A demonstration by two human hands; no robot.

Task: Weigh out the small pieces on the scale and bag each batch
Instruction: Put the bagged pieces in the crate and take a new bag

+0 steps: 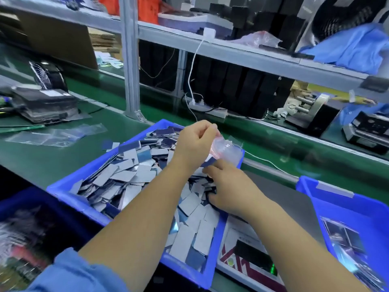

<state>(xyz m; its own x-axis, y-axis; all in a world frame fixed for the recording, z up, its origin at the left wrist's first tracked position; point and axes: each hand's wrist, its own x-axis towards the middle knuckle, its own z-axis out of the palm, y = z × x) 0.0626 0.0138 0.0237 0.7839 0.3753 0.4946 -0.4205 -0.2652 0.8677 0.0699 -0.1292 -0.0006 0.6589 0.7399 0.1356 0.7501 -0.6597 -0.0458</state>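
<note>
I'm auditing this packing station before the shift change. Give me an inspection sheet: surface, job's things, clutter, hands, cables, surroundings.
Surface: green bench, mostly covered.
Job's things: blue bin heaped with small grey and blue pieces; clear bag held above it; scale to the bin's right, partly hidden by the right arm.
Clutter: spare bags lying flat at the left; dark stack behind them; second bin at the right.
Hands: left hand pinches the bag's mouth; right hand is down among the pieces, fingers hidden.
Cables: white cable hangs from the shelf to a power strip.
Surroundings: shelf with blue cloth and black boxes.
</note>
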